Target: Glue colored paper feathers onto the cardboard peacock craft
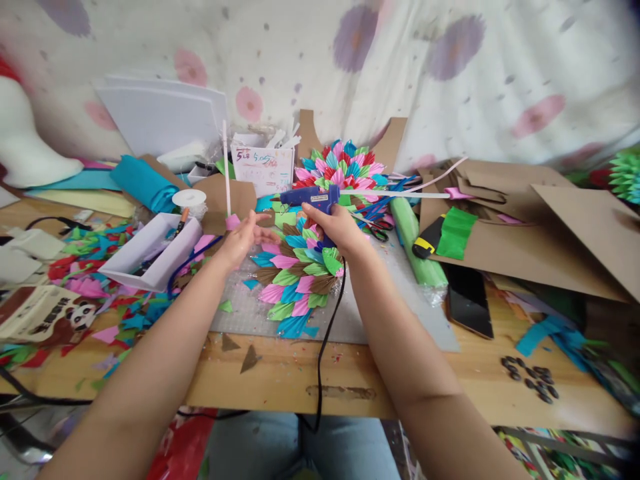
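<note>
My right hand (333,227) is wrapped round a blue glue gun (310,195), whose nozzle points left and whose white glue stick sticks out to the right. My left hand (249,238) has its fingers apart, palm turned inward, with nothing in it. Between and below the hands lies a layered piece of pink, green, blue and brown paper leaves (295,280) on a grey mat (400,313). The gun's black cord (330,327) hangs down over the mat and table edge.
A white box (150,253) of tools and paper scraps are at the left. Behind stands another colourful leaf piece (345,167) on cardboard. At right lie a green roll (417,247), a utility knife (429,238), a phone (469,300), cardboard (530,247) and small black pieces (540,380).
</note>
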`<state>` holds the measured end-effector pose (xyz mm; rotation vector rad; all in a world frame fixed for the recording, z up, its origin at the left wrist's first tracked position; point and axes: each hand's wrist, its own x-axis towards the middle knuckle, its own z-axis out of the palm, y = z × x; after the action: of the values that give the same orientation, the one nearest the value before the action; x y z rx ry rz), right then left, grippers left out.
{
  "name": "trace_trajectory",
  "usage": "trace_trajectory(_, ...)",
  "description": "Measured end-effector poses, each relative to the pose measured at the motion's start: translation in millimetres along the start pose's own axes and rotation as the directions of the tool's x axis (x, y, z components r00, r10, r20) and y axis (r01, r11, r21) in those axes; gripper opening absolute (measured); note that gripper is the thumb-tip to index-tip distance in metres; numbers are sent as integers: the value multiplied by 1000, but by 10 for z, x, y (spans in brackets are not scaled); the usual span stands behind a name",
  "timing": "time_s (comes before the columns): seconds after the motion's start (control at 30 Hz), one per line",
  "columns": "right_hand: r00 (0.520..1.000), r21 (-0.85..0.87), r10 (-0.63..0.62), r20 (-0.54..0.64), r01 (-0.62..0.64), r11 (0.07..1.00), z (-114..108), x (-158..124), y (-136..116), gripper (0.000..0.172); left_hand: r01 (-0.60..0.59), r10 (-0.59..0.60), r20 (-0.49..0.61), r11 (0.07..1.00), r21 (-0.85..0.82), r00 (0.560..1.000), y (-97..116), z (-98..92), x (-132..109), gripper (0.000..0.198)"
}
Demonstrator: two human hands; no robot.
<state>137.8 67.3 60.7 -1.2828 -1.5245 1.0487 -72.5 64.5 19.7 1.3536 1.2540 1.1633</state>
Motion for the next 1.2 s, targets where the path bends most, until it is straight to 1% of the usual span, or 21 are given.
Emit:
trace_trajectory(0.07,1000,13,-19,-15,19,1000,-24,-4,-2,39,36,-31,25,967,-251,999,64,-78,5,57)
trace_trajectory(0.17,998,32,-14,-56,16,999,-93,-21,-4,38,1,-39,-57,829,-559,998,167,-268,20,54)
trace_trajectory(0.23,996,28,11,-88,-9,1000,-144,-44,2,37,-70,-18,-128,755,-652,992,218,-373,13,53)
trace_trajectory(0.27,995,18,26,-97,-24,1000,-169,-58,11,37,-99,-11,-158,736,-670,987,234,-408,5,51)
trace_trajectory(0.33,993,-4,48,-112,-49,999,-224,-86,45,38,-156,9,-218,728,-668,976,245,-442,-10,45)
trace_trajectory(0.4,990,-24,43,-133,-47,999,-292,-113,102,40,-194,22,-270,749,-633,963,229,-440,-5,40)
trace_trajectory(0.43,988,-25,32,-154,-36,999,-334,-127,138,40,-195,20,-282,770,-608,959,208,-428,10,37)
trace_trajectory(0.5,977,-14,6,-214,-10,1000,-430,-163,218,40,-167,10,-296,843,-511,955,134,-386,58,28)
trace_trajectory(0.53,967,-6,3,-255,-4,1000,-483,-187,262,40,-135,2,-295,892,-432,956,80,-357,87,22)
trace_trajectory(0.57,956,-5,4,-294,-6,1000,-537,-215,310,41,-128,25,-327,946,-298,945,15,-326,116,17)
trace_trajectory(0.6,944,-10,8,-329,-12,1000,-590,-247,360,41,-112,64,-334,986,-127,940,-57,-296,141,17)
trace_trajectory(0.63,935,-18,11,-355,-19,1000,-640,-280,413,41,-87,97,-286,995,50,953,-131,-269,161,19)
trace_trajectory(0.67,926,-24,9,-377,-20,1000,-686,-313,468,41,-75,123,-228,975,207,966,-204,-249,176,21)
trace_trajectory(0.7,918,-26,1,-396,-12,1000,-726,-343,521,41,-65,132,-188,943,327,973,-271,-237,186,23)
trace_trajectory(0.73,908,-21,-7,-420,-2,1000,-760,-368,570,41,-59,131,-148,908,416,980,-329,-234,192,25)
trace_trajectory(0.77,893,-10,-14,-450,11,1000,-787,-387,612,40,-58,131,-124,882,468,984,-375,-238,195,27)
trace_trajectory(0.83,858,11,-30,-513,42,999,-822,-403,667,40,-62,121,-91,872,486,988,-430,-253,196,32)
trace_trajectory(0.93,822,26,-42,-568,69,997,-837,-395,682,39,-66,87,-32,905,421,996,-433,-255,191,38)
trace_trajectory(1.0,817,26,-28,-576,53,998,-831,-387,675,39,-59,69,-10,919,390,998,-404,-232,186,39)
trace_trajectory(1.1,822,19,-1,-569,14,1000,-815,-383,677,40,-26,42,-42,943,332,998,-362,-189,185,42)
trace_trajectory(1.2,831,0,-5,-557,6,1000,-804,-387,693,42,4,12,-52,956,293,999,-354,-169,195,46)
